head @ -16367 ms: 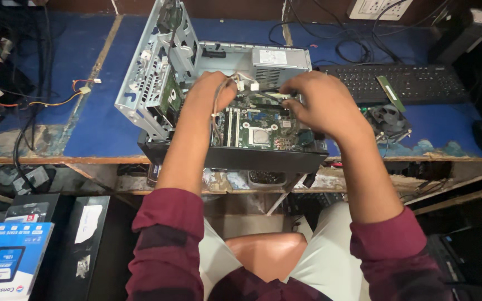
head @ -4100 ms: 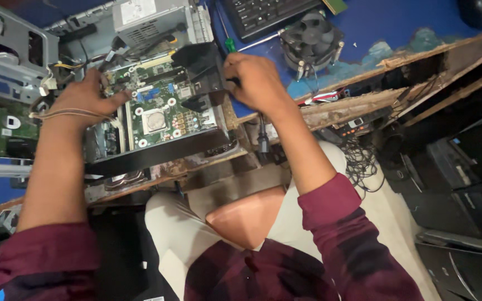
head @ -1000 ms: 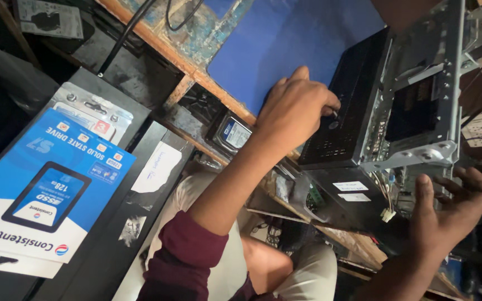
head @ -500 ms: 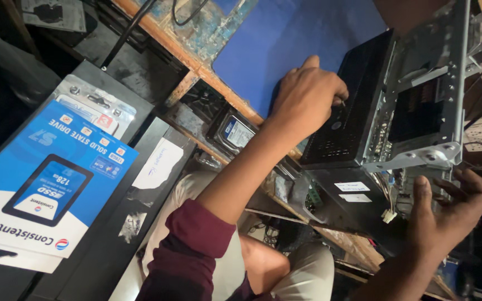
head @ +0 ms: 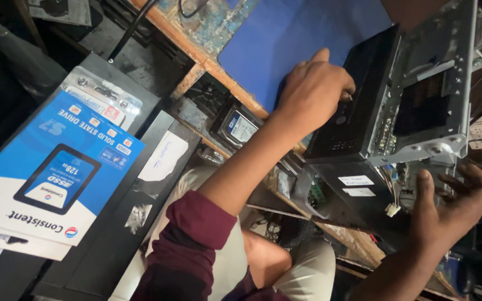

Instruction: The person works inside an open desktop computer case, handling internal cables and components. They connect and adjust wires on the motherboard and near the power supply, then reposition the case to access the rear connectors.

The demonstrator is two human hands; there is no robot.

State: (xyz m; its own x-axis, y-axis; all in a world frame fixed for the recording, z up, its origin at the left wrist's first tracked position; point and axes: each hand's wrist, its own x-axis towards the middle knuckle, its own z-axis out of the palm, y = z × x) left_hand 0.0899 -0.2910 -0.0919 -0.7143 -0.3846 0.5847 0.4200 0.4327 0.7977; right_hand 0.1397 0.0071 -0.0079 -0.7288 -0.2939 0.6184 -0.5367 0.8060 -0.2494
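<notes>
Both hands were kept on the computer case (head: pixel 380 111) at the worktop (head: pixel 285 39) edge: the left hand (head: pixel 314 92) had crept up its black front, fingers pressed flat; the right hand (head: pixel 452 206) was spread open beneath.

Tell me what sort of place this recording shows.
Probably a computer repair workbench: an opened desktop computer case under both hands, a bare hard drive on a shelf below the blue-topped table, and a blue drive package nearby.

One computer case (head: pixel 364 111); two hands; one hard drive (head: pixel 240 125); one blue-and-white drive package (head: pixel 57 167).
</notes>
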